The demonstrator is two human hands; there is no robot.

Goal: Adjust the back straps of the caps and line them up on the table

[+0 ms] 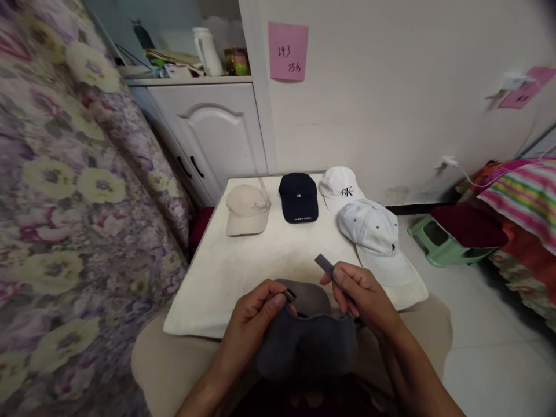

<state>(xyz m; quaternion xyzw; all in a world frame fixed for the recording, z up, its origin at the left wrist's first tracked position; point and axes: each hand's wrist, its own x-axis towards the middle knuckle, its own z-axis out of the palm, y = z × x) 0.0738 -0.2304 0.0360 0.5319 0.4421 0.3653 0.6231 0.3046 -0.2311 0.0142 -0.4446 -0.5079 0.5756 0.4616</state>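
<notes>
A dark grey cap [310,344] lies over my lap at the table's near edge, its brim pointing away from me. My left hand [260,313] pinches a small dark buckle [289,296] at the cap's left side. Between the fingers of my right hand [356,289] is a grey strap [325,265], its free end sticking out up and to the left. Strap and buckle are apart. On the white-covered table [260,260] sit a beige cap [247,209], a navy cap [298,198], a white cap [341,188] and a pale blue cap [373,234].
A floral curtain [65,220] hangs at the left, beside a white cabinet [212,127]. Behind the table is a wall with a pink note [288,52]. A green stool [443,249] with a dark red top stands at the right, near a striped cloth [527,191].
</notes>
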